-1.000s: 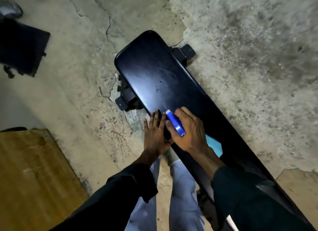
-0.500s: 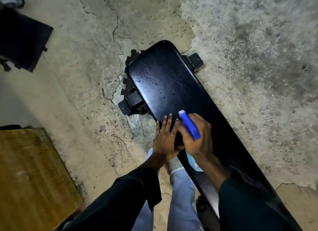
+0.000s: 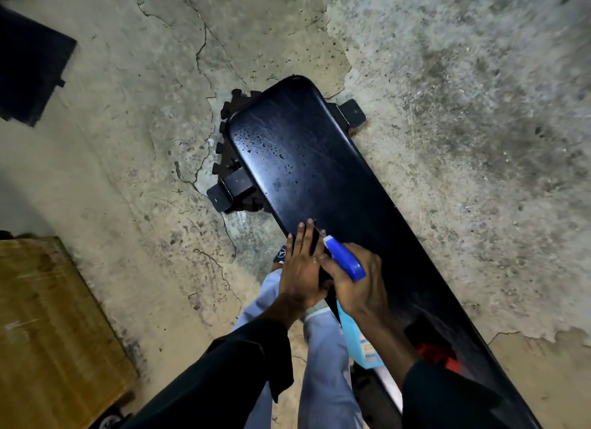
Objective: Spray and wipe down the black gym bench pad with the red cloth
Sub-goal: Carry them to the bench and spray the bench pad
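Head view, near to far. Two dark sleeves (image 3: 243,371) come up from the bottom edge, w/ pale blue trouser legs (image 3: 323,364) between them.

Red cloth (image 3: 436,355) lies on the bench pad (image 3: 319,159) near its close end, just beside the right forearm, partly hidden by it. Only a small red bit shows.

Spray bottle (image 3: 343,259): pale blue body hangs down by the pad's left edge, under the right wrist. Blue top w/ white tip sticks out past the fingers and points up the pad.

Right hand (image 3: 355,284) grasps the bottle, fingers curled round its neck, over the pad's left edge. Left hand (image 3: 302,262) is right beside it, touching it, fingers straight and together, lying flat at the pad's left edge. It grips nothing.

A shoe toe (image 3: 280,255) peeks out on the floor just under the left hand.

Pad is long, black, shiny, runs from the bottom right corner up toward the middle. Small wet drops (image 3: 268,147) sit on its far half, mostly near the far left corner. Black metal feet (image 3: 228,188) stick out from under both sides of the far end.

Floor (image 3: 447,108) is cracked, patchy concrete. A brown wood board (image 3: 48,332) lies at the left bottom; a dark flat thing (image 3: 28,63) lies far off at the top left.
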